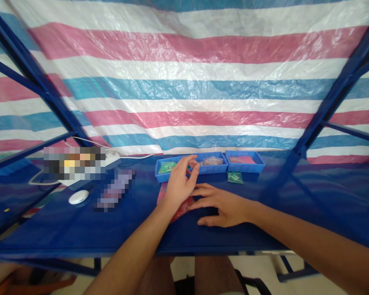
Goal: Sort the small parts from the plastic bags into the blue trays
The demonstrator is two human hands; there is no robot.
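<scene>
Red packet [181, 209] lying on the blue bench [110, 229] is being pinned flat under the open right hand [224, 207] while the left hand [180, 180], fingers loose and empty, is reaching over the left tray [169, 168] of green packets, apparently mid-pick.

Left hand [180, 182] raised, fingers loosely curled; right hand [223, 205] flat, fingers spread.

A flat red packet [182, 208] lies on the blue table [110, 229], just in front of the left blue tray [161, 174]. Both hands partly cover it.
</scene>
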